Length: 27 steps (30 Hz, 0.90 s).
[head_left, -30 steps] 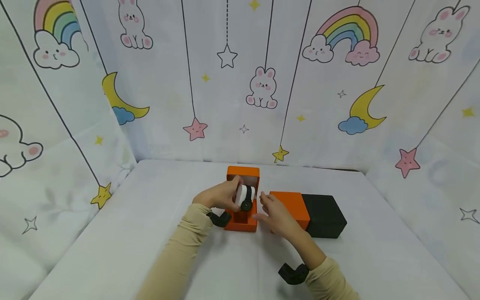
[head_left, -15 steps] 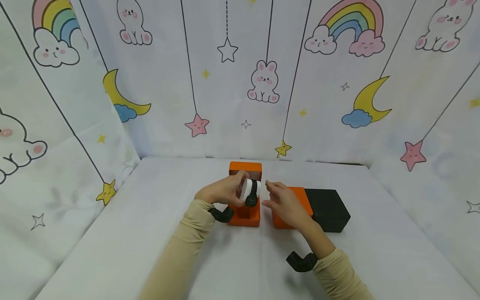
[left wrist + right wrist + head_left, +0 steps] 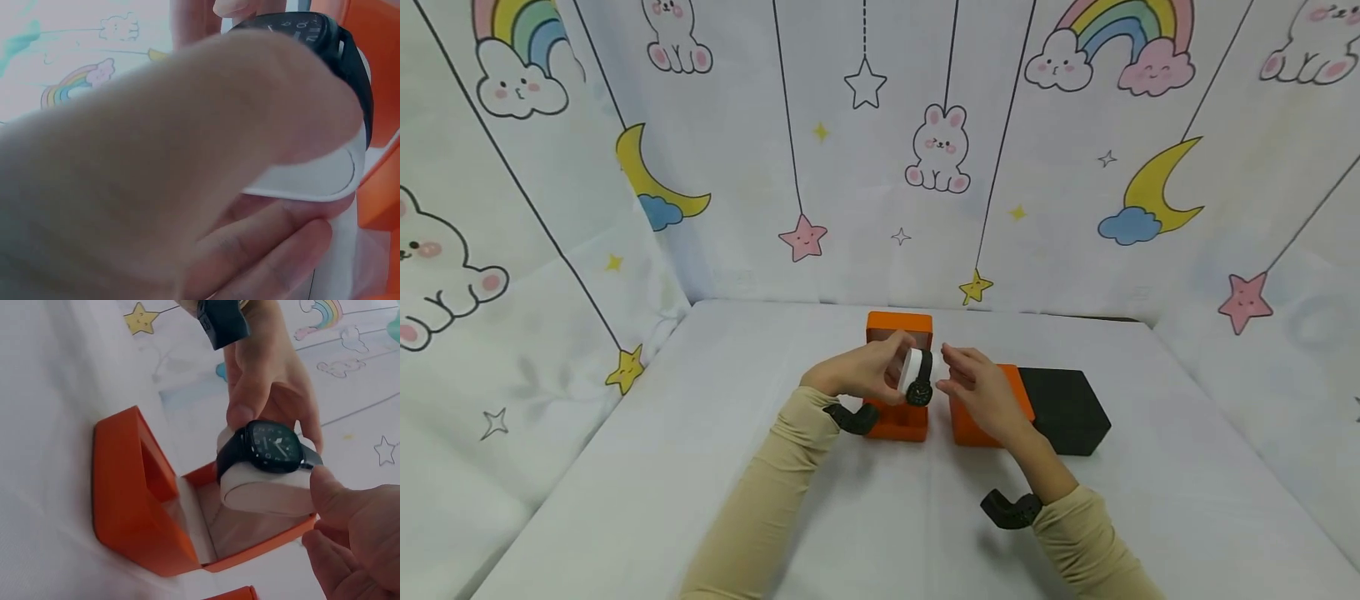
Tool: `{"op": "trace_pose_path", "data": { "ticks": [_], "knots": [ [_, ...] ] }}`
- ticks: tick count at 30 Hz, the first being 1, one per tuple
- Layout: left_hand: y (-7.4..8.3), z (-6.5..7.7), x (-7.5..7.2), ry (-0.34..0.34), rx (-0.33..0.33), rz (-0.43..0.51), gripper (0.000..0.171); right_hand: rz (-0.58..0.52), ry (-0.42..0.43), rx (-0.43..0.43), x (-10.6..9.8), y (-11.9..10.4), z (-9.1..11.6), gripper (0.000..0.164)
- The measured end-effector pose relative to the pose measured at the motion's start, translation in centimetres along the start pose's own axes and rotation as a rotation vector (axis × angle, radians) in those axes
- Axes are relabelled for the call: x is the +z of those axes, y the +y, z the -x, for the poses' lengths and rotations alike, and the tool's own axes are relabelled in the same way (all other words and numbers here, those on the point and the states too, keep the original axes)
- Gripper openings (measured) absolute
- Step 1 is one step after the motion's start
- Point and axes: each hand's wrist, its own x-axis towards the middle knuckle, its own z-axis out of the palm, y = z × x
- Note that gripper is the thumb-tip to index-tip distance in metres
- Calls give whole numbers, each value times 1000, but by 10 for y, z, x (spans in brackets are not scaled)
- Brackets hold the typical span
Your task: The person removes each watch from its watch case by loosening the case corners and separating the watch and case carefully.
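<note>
Now your left hand (image 3: 863, 368) grips the white pad (image 3: 911, 368) with the black watch (image 3: 919, 393) round it, just in front of the open box (image 3: 898, 433), whose lid (image 3: 898, 321) shows at 11 o'clock. Your right hand (image 3: 987, 393), half spread, is at 3 o'clock; I can't tell if it touches. Toward 4 o'clock, an orange box (image 3: 970, 431) meets a black box (image 3: 1063, 408).

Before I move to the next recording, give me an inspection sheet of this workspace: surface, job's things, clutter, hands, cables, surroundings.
Surface: white-covered table, faintly creased.
Job's things: black watch strapped round a white cushion, held in the air; open orange box close by.
Clutter: second orange box and black box, side by side.
Hands: left hand grips the cushion; right hand beside it, contact unclear; black wrist devices on both arms.
Cables: nothing seen.
Surroundings: white backdrop printed with rabbits, stars, moons and rainbows.
</note>
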Motion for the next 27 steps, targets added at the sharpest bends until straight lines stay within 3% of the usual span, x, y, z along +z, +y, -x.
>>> {"op": "trace_pose_path", "data": {
  "ticks": [10, 17, 27],
  "knots": [
    [4, -1, 0, -23, 71, 52, 64, -216, 26, -21, -5, 2, -2, 65],
    [11, 0, -1, -42, 104, 86, 63, -342, -34, -87, -11, 2, 1, 63],
    [12, 0, -4, -51, 145, 193, 66, -376, -121, -73, -22, 7, 1, 50]
  ]
}}
